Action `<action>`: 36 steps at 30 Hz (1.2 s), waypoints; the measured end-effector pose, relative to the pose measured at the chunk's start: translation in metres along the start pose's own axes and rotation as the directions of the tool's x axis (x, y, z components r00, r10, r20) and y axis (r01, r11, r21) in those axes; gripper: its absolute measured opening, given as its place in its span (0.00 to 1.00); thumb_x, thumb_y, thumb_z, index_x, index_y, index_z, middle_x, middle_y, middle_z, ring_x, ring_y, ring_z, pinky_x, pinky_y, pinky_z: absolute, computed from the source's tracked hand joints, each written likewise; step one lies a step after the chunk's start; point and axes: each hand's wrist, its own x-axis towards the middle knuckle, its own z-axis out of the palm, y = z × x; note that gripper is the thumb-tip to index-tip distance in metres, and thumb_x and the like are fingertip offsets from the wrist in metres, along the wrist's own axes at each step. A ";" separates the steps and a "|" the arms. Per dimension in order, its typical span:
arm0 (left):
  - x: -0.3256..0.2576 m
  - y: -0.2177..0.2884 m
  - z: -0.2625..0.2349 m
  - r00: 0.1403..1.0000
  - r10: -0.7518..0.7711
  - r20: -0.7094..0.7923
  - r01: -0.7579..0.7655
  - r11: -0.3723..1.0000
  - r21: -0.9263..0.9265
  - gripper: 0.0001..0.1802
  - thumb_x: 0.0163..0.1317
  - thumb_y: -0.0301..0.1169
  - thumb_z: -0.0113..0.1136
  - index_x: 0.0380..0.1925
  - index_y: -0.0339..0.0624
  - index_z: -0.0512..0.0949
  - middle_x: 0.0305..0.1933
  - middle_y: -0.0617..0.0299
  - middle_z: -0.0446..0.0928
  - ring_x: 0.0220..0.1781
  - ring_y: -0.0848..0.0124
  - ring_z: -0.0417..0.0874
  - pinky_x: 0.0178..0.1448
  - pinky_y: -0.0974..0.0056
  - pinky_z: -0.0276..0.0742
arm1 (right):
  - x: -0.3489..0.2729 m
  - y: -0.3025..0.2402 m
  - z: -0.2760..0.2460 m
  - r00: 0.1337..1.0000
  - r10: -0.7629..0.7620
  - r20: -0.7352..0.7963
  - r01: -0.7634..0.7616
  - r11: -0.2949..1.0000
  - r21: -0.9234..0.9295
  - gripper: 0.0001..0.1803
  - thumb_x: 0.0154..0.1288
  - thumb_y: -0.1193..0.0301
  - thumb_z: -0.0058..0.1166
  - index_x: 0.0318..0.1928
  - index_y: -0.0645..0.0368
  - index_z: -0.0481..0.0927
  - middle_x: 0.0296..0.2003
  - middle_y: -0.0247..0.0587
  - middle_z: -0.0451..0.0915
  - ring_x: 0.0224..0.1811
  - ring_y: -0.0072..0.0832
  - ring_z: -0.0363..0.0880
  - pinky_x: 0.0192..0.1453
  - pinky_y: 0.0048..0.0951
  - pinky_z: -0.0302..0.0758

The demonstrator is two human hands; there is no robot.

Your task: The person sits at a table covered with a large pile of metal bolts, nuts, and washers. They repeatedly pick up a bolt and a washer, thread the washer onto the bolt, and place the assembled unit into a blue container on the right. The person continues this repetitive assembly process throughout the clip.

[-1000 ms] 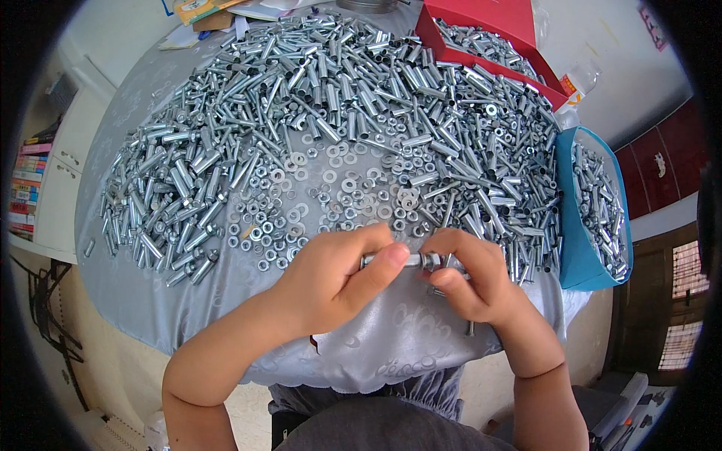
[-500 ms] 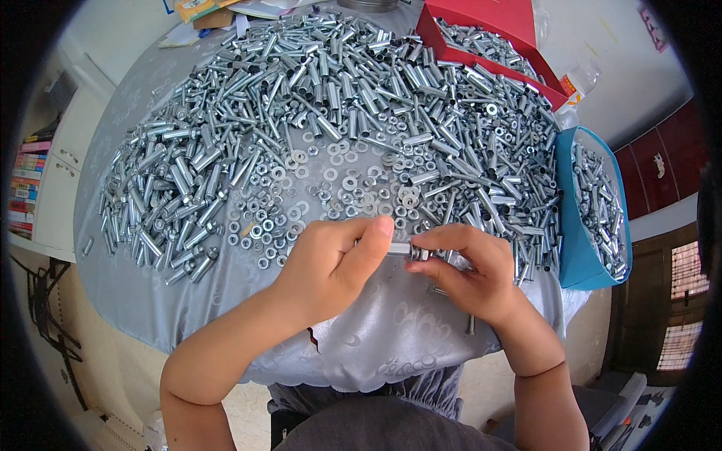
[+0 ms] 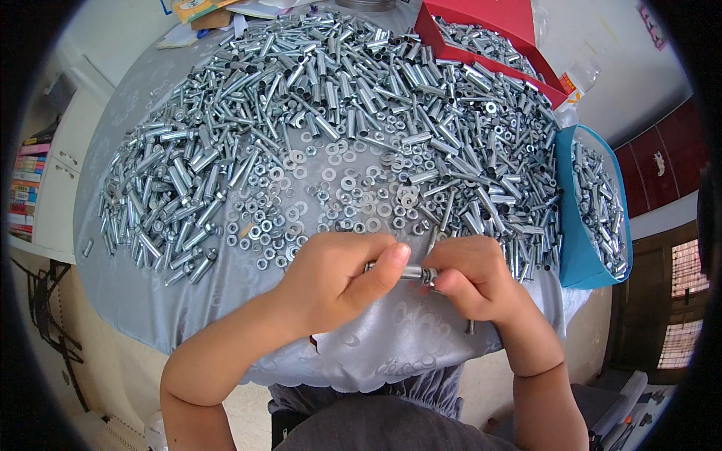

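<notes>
Above the near side of the table, my left hand (image 3: 338,278) is closed around a silver sleeve anchor bolt (image 3: 411,272), thumb along the top. Its right end sticks out toward my right hand (image 3: 475,276), whose thumb and curled fingers pinch the nut (image 3: 429,276) there. My fingers hide part of the bolt. Just beyond my hands lie loose washers (image 3: 348,183) and nuts (image 3: 279,219) on the grey tablecloth. Metal sleeves and bolts (image 3: 331,94) are heaped behind them, with assembled anchors (image 3: 199,225) on the left. A loose bolt (image 3: 471,327) lies under my right wrist.
A red box (image 3: 553,92) of metal parts stands at the back right. On the right edge is a teal fabric bin (image 3: 575,240), also filled with metal parts. A plastic bottle (image 3: 583,77) sits behind it, and papers (image 3: 259,9) lie at the far edge.
Both hands have come slightly nearer to me with the bolt. My right hand has turned, its fingers curling further around the nut end.
</notes>
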 end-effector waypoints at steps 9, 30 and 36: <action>0.000 0.002 0.000 0.999 0.030 0.013 -0.031 0.998 0.053 0.24 0.66 0.46 0.41 0.19 0.39 0.70 0.12 0.56 0.64 0.15 0.61 0.68 0.22 0.62 0.62 | 0.002 0.003 -0.003 0.995 -0.098 0.026 0.100 0.985 -0.138 0.13 0.50 0.68 0.64 0.34 0.59 0.76 0.19 0.37 0.74 0.18 0.30 0.74 0.20 0.26 0.69; 0.000 0.001 -0.001 0.998 -0.055 -0.010 0.054 0.998 -0.027 0.24 0.65 0.47 0.45 0.17 0.40 0.69 0.12 0.56 0.65 0.13 0.64 0.68 0.20 0.63 0.62 | 0.003 0.000 0.004 0.989 -0.101 -0.111 0.087 0.988 -0.129 0.17 0.51 0.64 0.63 0.37 0.60 0.75 0.25 0.39 0.76 0.21 0.31 0.76 0.23 0.28 0.71; 0.000 0.003 -0.001 0.998 -0.054 0.024 0.054 0.999 0.001 0.24 0.64 0.47 0.46 0.18 0.40 0.69 0.12 0.56 0.66 0.13 0.64 0.68 0.20 0.63 0.62 | 0.005 -0.001 0.002 0.999 -0.016 -0.047 0.009 0.990 -0.138 0.19 0.47 0.63 0.65 0.36 0.60 0.75 0.26 0.38 0.76 0.22 0.32 0.76 0.25 0.28 0.73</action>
